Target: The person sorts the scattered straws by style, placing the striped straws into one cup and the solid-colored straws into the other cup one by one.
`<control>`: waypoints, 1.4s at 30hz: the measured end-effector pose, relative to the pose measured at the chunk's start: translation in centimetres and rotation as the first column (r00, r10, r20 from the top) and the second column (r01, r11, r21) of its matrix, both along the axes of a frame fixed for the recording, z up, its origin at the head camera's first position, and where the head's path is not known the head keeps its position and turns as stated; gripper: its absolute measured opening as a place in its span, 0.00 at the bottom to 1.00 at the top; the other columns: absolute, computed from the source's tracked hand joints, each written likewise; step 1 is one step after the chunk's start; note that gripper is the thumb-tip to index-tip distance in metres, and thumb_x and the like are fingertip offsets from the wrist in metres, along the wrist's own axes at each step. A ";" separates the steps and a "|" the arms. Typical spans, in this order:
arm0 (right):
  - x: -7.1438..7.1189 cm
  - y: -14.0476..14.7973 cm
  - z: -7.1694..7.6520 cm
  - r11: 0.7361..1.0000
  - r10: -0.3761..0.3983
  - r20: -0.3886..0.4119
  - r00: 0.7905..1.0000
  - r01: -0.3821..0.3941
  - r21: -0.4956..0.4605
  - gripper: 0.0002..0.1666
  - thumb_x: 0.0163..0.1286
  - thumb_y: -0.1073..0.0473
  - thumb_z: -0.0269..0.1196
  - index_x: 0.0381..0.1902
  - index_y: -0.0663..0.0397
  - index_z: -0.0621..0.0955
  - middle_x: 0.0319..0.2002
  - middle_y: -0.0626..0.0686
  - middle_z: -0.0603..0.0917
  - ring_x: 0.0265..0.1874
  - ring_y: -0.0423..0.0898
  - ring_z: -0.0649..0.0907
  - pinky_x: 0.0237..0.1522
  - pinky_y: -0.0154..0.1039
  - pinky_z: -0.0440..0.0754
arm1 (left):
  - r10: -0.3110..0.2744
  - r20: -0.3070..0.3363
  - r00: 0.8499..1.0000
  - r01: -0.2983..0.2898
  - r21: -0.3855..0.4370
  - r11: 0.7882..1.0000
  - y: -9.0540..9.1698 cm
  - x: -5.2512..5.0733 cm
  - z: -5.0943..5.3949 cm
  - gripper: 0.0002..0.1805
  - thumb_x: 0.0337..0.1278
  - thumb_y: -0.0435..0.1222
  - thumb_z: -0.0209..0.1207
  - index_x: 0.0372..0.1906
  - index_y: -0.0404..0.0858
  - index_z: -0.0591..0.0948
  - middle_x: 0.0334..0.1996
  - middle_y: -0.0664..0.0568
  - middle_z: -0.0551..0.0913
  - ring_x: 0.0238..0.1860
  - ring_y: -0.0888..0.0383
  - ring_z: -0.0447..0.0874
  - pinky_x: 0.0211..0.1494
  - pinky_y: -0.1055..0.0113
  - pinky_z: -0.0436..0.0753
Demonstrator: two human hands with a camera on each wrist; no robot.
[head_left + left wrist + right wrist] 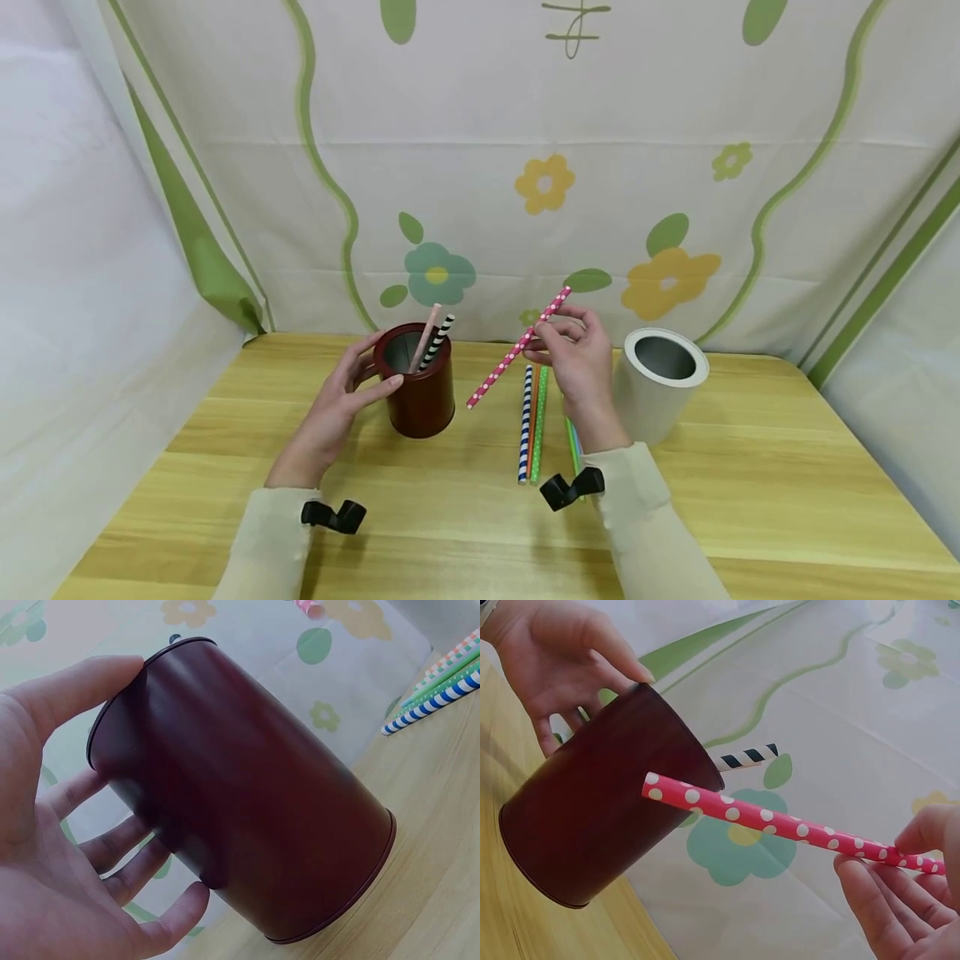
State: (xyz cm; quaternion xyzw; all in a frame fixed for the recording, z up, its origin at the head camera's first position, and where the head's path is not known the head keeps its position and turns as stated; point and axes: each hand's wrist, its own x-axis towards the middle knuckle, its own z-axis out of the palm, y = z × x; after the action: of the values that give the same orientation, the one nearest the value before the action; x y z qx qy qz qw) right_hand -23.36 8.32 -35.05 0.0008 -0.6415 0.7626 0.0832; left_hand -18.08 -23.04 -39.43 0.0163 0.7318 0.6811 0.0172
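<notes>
Head view: the right hand (579, 367) pinches a pink dotted straw (495, 377) between thumb and fingertips, above the table (420, 517) and to the right of the dark red can (422, 408). From that pinch the straw's long axis slants down and left, toward the can, while the short upper end points up and right, away from it. The lower end stops just beside the can's right wall, apart from it as seen from above; in the right wrist view this end crosses in front of the wall and is not over the mouth.

The left hand (337, 408) is the nearer to the can and grips it, thumb at the rim and fingers spread along the left side. Inside, 2 straws, a pale pink straw (425, 337) and a black-and-white striped straw (437, 342), lean right, their tops toward the pink dotted straw. The right hand is between the dark red can and the white can (645, 408), much closer to the white can.
</notes>
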 end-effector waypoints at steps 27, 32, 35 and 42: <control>3.0 -0.4 0.7 0.990 -0.105 -0.167 0.980 0.086 -0.115 0.22 0.72 0.71 0.67 0.58 0.50 0.73 0.42 0.57 0.84 0.28 0.45 0.92 0.37 0.42 0.94 | -0.025 -0.012 1.000 0.025 -0.008 1.000 0.1 0.7 1.0 0.42 0.75 0.40 0.65 0.86 0.57 0.59 0.82 0.48 0.63 0.81 0.47 0.57 0.83 0.35 0.55; 2.9 -0.7 0.6 0.992 -0.088 -0.148 0.985 0.072 -0.107 0.27 0.72 0.70 0.67 0.63 0.50 0.71 0.37 0.52 0.85 0.29 0.45 0.92 0.38 0.42 0.94 | -0.022 -0.011 1.000 0.022 -0.016 1.000 -0.2 0.9 1.0 0.42 0.76 0.40 0.64 0.86 0.60 0.58 0.82 0.48 0.63 0.80 0.49 0.57 0.82 0.36 0.56; 2.9 -0.6 0.5 0.992 -0.082 -0.153 0.985 0.067 -0.104 0.30 0.72 0.71 0.67 0.66 0.49 0.70 0.36 0.49 0.86 0.29 0.44 0.92 0.38 0.42 0.94 | -0.027 -0.011 1.000 0.027 -0.019 0.999 -0.2 0.9 1.0 0.41 0.76 0.41 0.63 0.86 0.61 0.58 0.82 0.47 0.63 0.79 0.50 0.57 0.81 0.36 0.57; 3.3 -0.2 0.7 0.992 -0.100 -0.169 0.981 0.084 -0.099 0.31 0.73 0.71 0.67 0.68 0.50 0.70 0.37 0.49 0.85 0.30 0.44 0.92 0.38 0.42 0.94 | -0.045 -0.013 0.999 0.045 -0.011 0.999 0.2 0.6 1.0 0.41 0.76 0.40 0.63 0.85 0.61 0.59 0.81 0.48 0.63 0.78 0.51 0.58 0.81 0.36 0.56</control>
State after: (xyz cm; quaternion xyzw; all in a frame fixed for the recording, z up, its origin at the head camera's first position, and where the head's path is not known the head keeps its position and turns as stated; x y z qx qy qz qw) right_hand -20.06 8.11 -34.38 0.0338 -0.5955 0.7836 0.1738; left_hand -17.49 -22.85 -38.39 0.0373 0.7348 0.6767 0.0276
